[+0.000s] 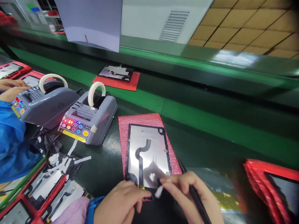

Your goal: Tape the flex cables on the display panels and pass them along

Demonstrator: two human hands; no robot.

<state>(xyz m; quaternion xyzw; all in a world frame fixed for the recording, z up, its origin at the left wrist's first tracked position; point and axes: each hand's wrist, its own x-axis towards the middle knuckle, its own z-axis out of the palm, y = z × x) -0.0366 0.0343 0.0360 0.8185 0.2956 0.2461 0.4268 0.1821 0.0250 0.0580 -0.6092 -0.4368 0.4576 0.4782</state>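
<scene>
A tablet display panel (154,161), silver-backed with a black border and a dark ribbon cable, lies on pink bubble wrap (122,130). My left hand (119,202) rests at its lower edge, fingers stretched across the border and lying against it. Over the lower right corner, my right hand (193,193) pinches a small white piece of tape (159,192) between thumb and forefinger. A slim black tool (198,202), like tweezers or a pen, is also held in that hand, slanting between the fingers; its exact kind is unclear.
Two grey tape dispensers (102,124) with cream tape rolls stand to the left, beside a co-worker's blue sleeve (11,133). Loose tape strips (81,160) hang nearby. More panels lie in a red-divided tray (35,205), at the back (116,73), and in red wrap (257,180) at right.
</scene>
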